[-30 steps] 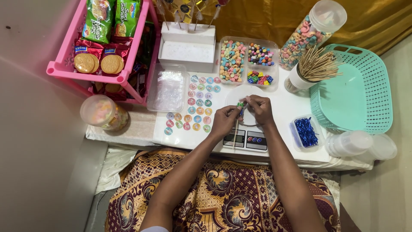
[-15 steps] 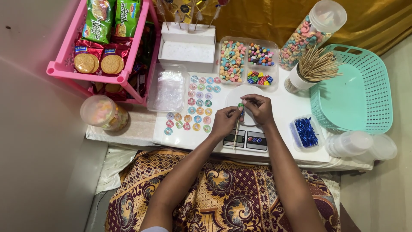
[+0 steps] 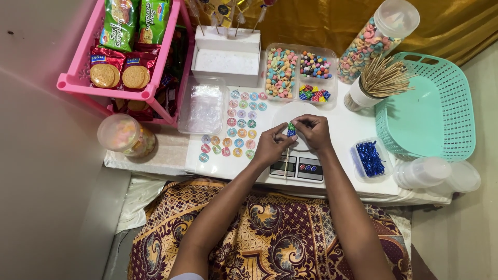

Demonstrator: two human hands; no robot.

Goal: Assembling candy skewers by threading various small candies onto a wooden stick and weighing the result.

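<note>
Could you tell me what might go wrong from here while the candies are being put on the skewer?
Both hands, left hand and right hand, pinch the small candy at the tip of the skewer; it could slip off or a fingertip get pricked. The stickers lie close beside the left hand and might get brushed.

Green snack packets [image 3: 136, 23] above red biscuit packs [image 3: 120, 70] in pink rack [image 3: 72, 83]; round coloured stickers [image 3: 236, 127] mid-table

Both forearms are left bare; a maroon cloth [image 3: 270, 238] patterned with gold and cream paisley is worn over the lap.
</note>
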